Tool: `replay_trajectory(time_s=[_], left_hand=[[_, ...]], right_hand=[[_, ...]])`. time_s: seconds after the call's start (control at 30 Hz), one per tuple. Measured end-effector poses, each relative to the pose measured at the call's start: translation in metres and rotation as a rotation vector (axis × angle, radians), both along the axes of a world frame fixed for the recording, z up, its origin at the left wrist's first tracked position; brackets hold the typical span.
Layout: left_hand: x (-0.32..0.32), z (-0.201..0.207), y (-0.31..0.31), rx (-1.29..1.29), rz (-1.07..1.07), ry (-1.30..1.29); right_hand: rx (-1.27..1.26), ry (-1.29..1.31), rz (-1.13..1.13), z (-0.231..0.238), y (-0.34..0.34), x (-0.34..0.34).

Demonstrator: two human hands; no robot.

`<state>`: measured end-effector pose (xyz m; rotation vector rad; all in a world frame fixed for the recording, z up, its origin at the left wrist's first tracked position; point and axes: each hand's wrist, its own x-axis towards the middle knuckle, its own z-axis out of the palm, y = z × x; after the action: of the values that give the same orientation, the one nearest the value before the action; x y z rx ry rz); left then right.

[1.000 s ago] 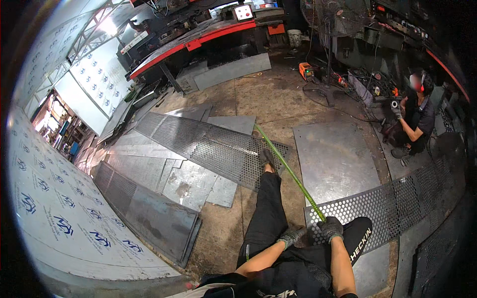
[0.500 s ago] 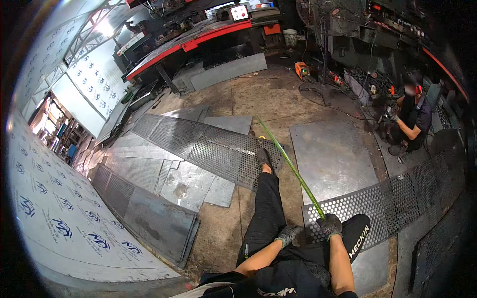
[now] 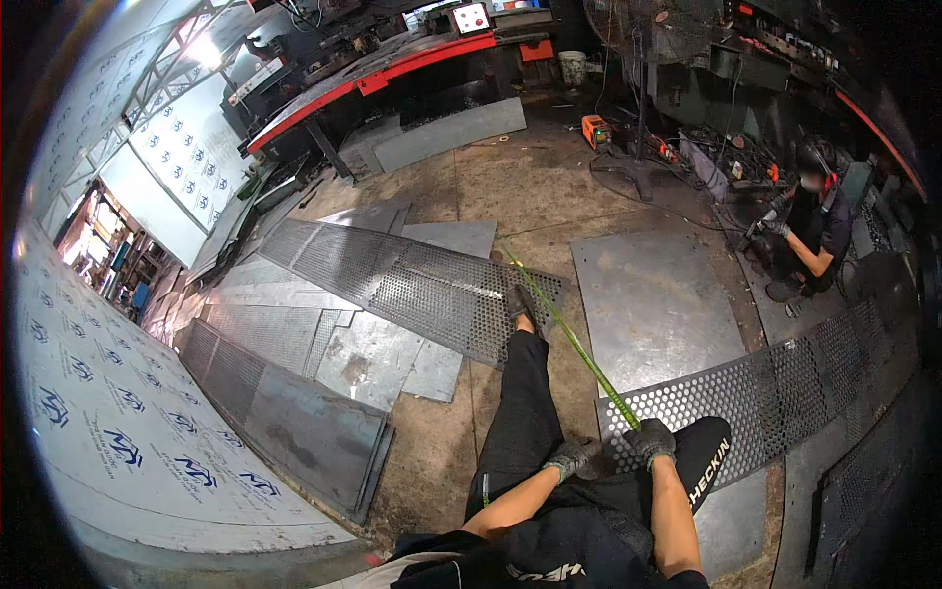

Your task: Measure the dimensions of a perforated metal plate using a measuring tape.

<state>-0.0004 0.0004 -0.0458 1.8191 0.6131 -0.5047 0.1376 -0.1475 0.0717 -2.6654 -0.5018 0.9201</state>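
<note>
My right hand [image 3: 651, 442], in a dark grey glove, is closed at the near end of a green tape measure [image 3: 585, 355]. The tape's blade runs out straight, away from me and to the left, over the floor past my left foot. Any case inside the right glove is hidden. My left hand [image 3: 572, 457], also gloved, lies at my lap by the left thigh, fingers loosely stretched to the right and nothing visible in them. Under and beyond my right hand lies a perforated metal sheet [image 3: 716, 407]. Another perforated sheet [image 3: 412, 290] lies under my left foot.
A plain metal plate [image 3: 653, 314] lies ahead on the right. Stacked sheets [image 3: 304, 432] lie at left by the wrapped white wall panel [image 3: 147, 442]. A person [image 3: 814, 231] crouches at right holding a tool. A red-edged machine [image 3: 373, 83] and orange box [image 3: 595, 132] stand farther off.
The tape's far end has swung slightly left and lower, toward the perforated sheet. My right hand has shifted a little; my left hand stays at my lap.
</note>
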Motion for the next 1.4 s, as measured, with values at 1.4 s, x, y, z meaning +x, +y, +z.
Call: replay_trajectory(time_s=[1.4], left_hand=[[-0.011, 0.003, -0.01, -0.102, 0.236, -0.053]], right_hand=[[0.238, 0.074, 0.004, 0.048, 0.017, -0.012]])
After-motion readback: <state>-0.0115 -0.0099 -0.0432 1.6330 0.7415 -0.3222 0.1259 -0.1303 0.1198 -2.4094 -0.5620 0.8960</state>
